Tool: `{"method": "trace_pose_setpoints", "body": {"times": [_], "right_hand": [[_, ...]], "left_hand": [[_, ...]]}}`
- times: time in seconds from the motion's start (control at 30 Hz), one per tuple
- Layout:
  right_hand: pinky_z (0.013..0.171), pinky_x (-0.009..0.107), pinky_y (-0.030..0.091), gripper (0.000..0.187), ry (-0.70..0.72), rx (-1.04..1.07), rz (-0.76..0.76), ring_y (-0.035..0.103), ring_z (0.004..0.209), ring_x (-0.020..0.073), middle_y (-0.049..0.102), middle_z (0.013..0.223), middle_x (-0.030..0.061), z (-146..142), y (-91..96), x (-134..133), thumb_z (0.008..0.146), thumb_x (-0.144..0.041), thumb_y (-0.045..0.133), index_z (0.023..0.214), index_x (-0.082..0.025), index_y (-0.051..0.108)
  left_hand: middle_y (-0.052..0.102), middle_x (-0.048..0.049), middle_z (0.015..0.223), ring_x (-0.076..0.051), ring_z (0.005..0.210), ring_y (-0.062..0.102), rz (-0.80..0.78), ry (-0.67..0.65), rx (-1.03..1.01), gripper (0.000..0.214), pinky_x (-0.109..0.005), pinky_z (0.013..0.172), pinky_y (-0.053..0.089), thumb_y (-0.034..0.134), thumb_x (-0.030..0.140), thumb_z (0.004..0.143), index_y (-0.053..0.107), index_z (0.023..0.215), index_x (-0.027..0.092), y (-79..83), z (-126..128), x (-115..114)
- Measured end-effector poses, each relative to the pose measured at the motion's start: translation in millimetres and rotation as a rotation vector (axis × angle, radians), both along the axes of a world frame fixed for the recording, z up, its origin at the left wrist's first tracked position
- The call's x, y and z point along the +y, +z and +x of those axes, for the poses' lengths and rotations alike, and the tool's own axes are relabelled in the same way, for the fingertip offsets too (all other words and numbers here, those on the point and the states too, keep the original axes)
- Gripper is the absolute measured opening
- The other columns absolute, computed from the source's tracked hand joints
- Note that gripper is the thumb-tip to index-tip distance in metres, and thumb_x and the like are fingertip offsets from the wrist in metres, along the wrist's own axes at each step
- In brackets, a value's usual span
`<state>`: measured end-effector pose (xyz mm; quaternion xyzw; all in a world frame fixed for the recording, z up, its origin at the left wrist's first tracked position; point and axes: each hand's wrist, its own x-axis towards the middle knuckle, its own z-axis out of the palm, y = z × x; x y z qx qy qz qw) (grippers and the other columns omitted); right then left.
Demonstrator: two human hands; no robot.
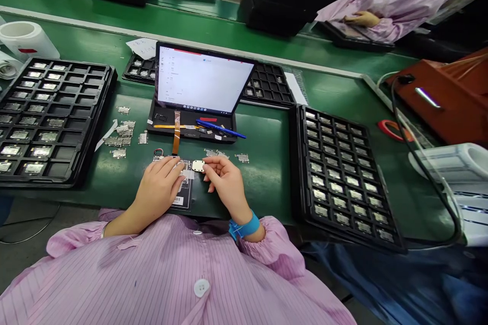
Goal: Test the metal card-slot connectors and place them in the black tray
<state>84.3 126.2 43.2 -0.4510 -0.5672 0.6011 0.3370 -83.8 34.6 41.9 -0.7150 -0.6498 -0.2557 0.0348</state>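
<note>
My left hand (158,183) lies palm down over a dark circuit board (184,198), its fingers stretched across the board's upper part and hiding much of it. To its right, my right hand (224,180) pinches a small pale metal-covered module (198,166) between thumb and fingertips, at the board's right edge. An orange ribbon cable (176,134) runs from the board up to a tablet-like screen (202,78) that leans in a black tray. Behind my right fingers lie a few small modules (216,153), partly hidden. A blue strap circles my right wrist.
Black compartment trays of modules stand at left (109,86) and right (299,172). Loose modules (124,132) lie left of the screen. A blue pen (221,128) rests across the screen's base. At right are red tape (394,130) and a black cable (423,172). A co-worker sits opposite.
</note>
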Motion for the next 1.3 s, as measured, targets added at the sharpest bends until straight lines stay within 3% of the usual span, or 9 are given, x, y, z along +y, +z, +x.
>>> {"method": "trace_pose_setpoints", "body": {"times": [0.3, 0.87, 1.07, 1.2, 1.3], "right_hand": [[0.035, 0.018, 0.049, 0.032, 0.005, 0.032, -0.030, 0.058, 0.056, 0.0109, 0.061, 0.073, 0.0010, 0.3, -0.6, 1.9, 0.075, -0.036, 0.070, 0.097, -0.014, 0.064], [0.036, 0.018, 0.049, 0.029, 0.031, 0.030, -0.029, 0.058, 0.054, 0.0105, 0.061, 0.069, -0.0003, -0.2, -1.7, 2.9, 0.075, -0.035, 0.068, 0.095, -0.014, 0.063], [0.037, 0.017, 0.050, 0.028, 0.038, 0.032, -0.019, 0.059, 0.056, 0.0106, 0.061, 0.071, 0.0001, -0.9, -2.8, 2.4, 0.076, -0.035, 0.068, 0.096, -0.015, 0.063], [0.038, 0.017, 0.050, 0.028, 0.041, 0.039, 0.019, 0.060, 0.060, 0.0118, 0.061, 0.071, 0.0006, -0.1, -2.8, 0.7, 0.079, -0.035, 0.064, 0.098, -0.015, 0.064], [0.040, 0.019, 0.051, 0.031, 0.056, 0.047, 0.036, 0.060, 0.058, 0.0116, 0.060, 0.066, -0.0005, 1.3, -4.1, 0.6, 0.083, -0.037, 0.059, 0.104, -0.014, 0.064]], "left_hand": [[0.066, -0.0096, 0.125, -0.027, 0.116, 0.059, 0.011, -0.001, 0.014, 0.028, -0.045, 0.094, 0.047, 0.050, 0.022, 0.096, 0.063, 0.119, 0.014, -0.1, -0.1, 0.0], [0.065, -0.0110, 0.125, -0.028, 0.116, 0.059, 0.024, -0.001, 0.050, 0.028, -0.044, 0.092, 0.048, 0.050, 0.022, 0.096, 0.063, 0.119, 0.016, -0.4, 0.0, -0.6], [0.057, -0.0118, 0.137, -0.029, 0.123, 0.055, -0.031, -0.081, 0.141, 0.040, -0.048, 0.095, 0.047, 0.047, 0.006, 0.090, 0.062, 0.123, 0.022, -1.8, -3.2, -1.0], [0.054, -0.0132, 0.140, -0.030, 0.125, 0.053, -0.081, -0.093, 0.159, 0.044, -0.050, 0.095, 0.046, 0.046, 0.003, 0.088, 0.062, 0.124, 0.023, 3.2, -2.3, 0.4], [0.057, -0.0129, 0.137, -0.030, 0.123, 0.054, -0.092, -0.046, 0.113, 0.032, -0.049, 0.096, 0.046, 0.049, 0.012, 0.092, 0.065, 0.118, 0.022, 12.4, 7.1, 7.8]]}}
